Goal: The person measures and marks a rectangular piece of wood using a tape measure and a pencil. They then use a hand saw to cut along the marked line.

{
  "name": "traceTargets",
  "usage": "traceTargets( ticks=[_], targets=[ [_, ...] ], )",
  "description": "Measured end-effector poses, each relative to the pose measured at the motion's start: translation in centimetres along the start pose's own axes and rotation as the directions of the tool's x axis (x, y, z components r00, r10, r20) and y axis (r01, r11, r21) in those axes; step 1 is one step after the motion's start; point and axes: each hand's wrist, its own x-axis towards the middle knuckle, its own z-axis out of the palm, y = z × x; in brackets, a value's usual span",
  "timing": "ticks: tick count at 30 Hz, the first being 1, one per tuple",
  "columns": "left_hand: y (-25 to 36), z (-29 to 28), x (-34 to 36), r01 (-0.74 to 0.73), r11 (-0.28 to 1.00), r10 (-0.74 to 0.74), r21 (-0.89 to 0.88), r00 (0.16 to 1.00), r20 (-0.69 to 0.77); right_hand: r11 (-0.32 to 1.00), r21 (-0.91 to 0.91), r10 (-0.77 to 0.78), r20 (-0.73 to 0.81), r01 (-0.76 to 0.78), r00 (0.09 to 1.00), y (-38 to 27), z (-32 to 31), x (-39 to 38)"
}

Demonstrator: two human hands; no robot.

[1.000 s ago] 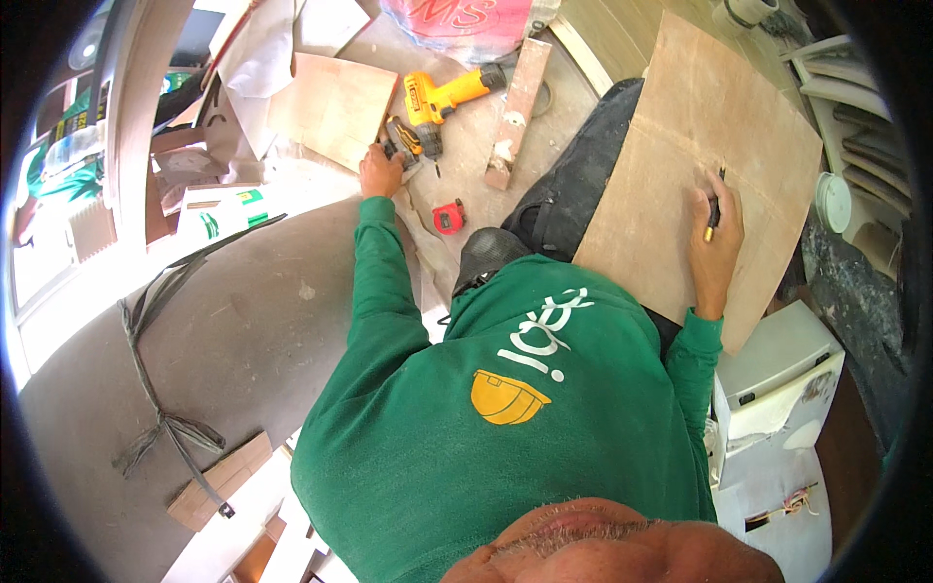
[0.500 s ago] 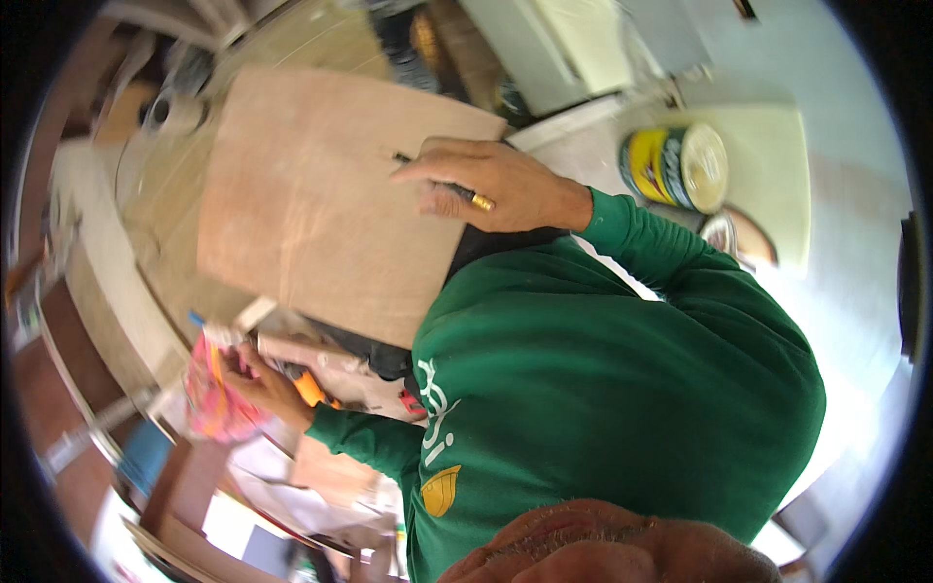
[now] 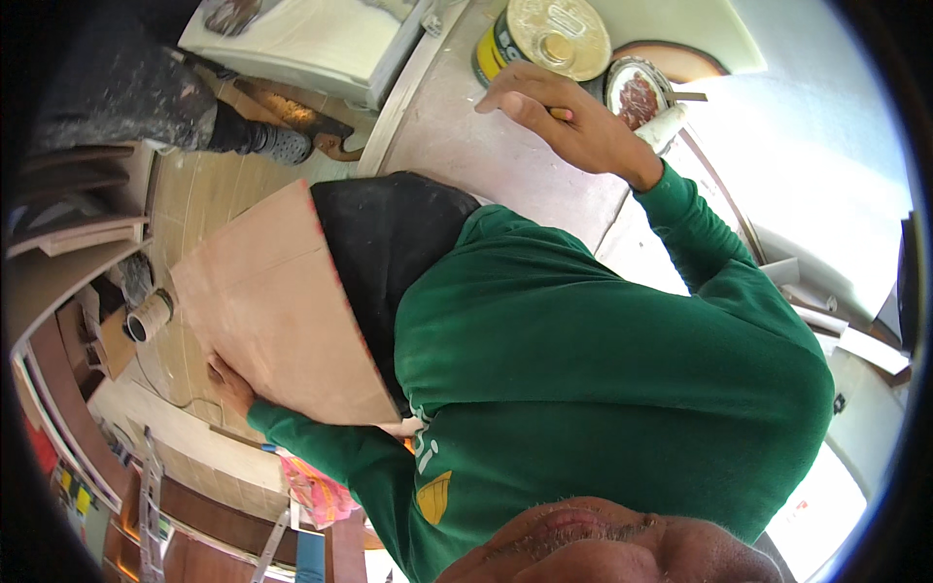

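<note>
A pale plywood board [image 3: 282,301] lies across my lap, one edge along my dark trousers. My left hand [image 3: 231,384] grips the board's outer edge, with some fingers hidden beside it. My right hand [image 3: 583,121] is raised over the light worktop, closed on a pencil [image 3: 561,114]; only its end shows between the fingers. Just beyond that hand stands a large yellow and dark green can [image 3: 559,39] with a metal lid. Beside it sits a round dish [image 3: 637,92] of reddish-brown stuff.
Another person's leg and dark clog [image 3: 284,144] stand at the far left, near a white-topped box [image 3: 311,44]. A small open tin [image 3: 149,316] is on the floor past the board. Pink plastic bag [image 3: 319,491] and aluminium ladder [image 3: 151,505] lie lower left.
My view has turned toward the worktop and can. My left hand has gone from near the pink bag to the board's edge. The right hand has moved off the board, still holding the pencil.
</note>
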Motion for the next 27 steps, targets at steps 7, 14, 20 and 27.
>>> traceTargets(
  ticks=[7,14,20,27],
  targets=[
    [-1.9,-0.6,-1.4,0.105,0.969,-0.043,0.221,0.962,-0.269,0.98,-0.046,-0.189,0.094,0.194,0.977,-0.6,3.5,3.4],
    [2.1,0.0,-2.8,0.274,0.93,-0.164,0.246,0.906,-0.389,0.964,0.031,-0.262,0.264,0.263,0.928,-6.2,8.0,5.6],
    [2.3,-2.1,-4.7,0.45,0.878,-0.402,0.163,0.878,-0.258,0.988,0.143,0.006,0.364,-0.062,0.931,-6.5,13.3,9.3],
    [2.2,-7.8,-11.0,0.446,0.892,-0.439,-0.07,0.821,-0.366,0.937,0.286,0.01,0.552,-0.2,0.834,-3.3,21.6,19.6]
  ],
)
